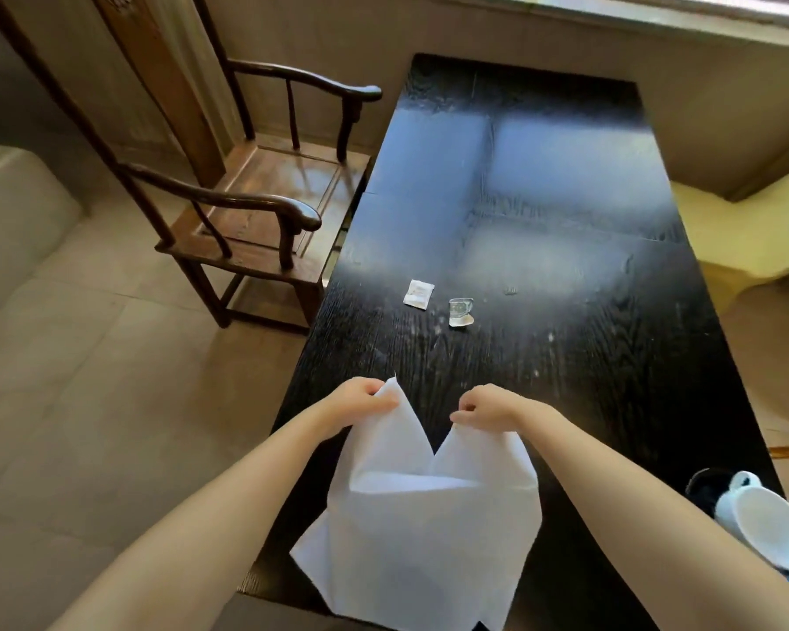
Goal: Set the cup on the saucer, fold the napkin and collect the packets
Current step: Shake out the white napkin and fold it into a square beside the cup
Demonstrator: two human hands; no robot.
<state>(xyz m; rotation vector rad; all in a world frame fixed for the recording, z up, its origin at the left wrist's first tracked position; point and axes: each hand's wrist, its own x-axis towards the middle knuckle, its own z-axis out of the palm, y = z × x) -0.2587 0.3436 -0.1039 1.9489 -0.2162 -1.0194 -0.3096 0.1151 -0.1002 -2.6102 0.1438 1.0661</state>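
Observation:
A white napkin lies at the near end of the black table, part of it hanging over the near edge. My left hand pinches its far left corner and my right hand pinches its far right corner; both corners are lifted off the table. A white paper packet and a small clear creamer tub lie side by side farther up the table. A white cup lies tipped on its side at the right edge, over a dark saucer.
A wooden armchair stands close against the table's left side. A pale yellow seat sits beyond the right edge. Tiled floor lies to the left, a window sill at the far end.

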